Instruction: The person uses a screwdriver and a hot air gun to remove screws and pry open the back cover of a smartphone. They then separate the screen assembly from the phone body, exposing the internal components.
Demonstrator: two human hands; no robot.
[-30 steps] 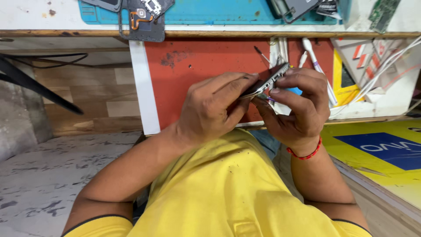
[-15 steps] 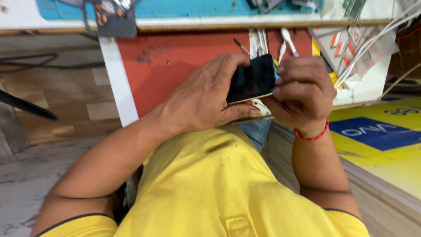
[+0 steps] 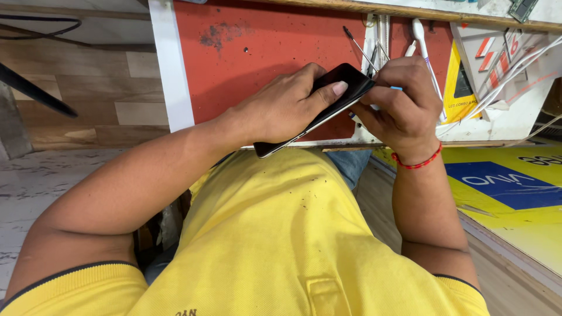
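Note:
A black smartphone (image 3: 345,82) is held tilted in front of my chest, its lower end down near my yellow shirt. My left hand (image 3: 281,108) wraps over its back, thumb lying along the upper edge. My right hand (image 3: 401,102) grips the phone's top right corner, with a small light-blue piece (image 3: 396,88) poking out between the fingers. A red thread band (image 3: 417,161) circles my right wrist. What the right fingers pinch is mostly hidden.
A red panel (image 3: 252,52) with a white strip forms the bench front ahead. Thin screwdrivers and a white tool (image 3: 422,41) stand in a holder behind my hands. White cables (image 3: 515,70) hang at right. A yellow and blue board (image 3: 515,193) lies at right.
The phone has turned from edge-on between both hands to a tilted hold with its dark face showing. My view has dropped, so the bench top has slid out of frame.

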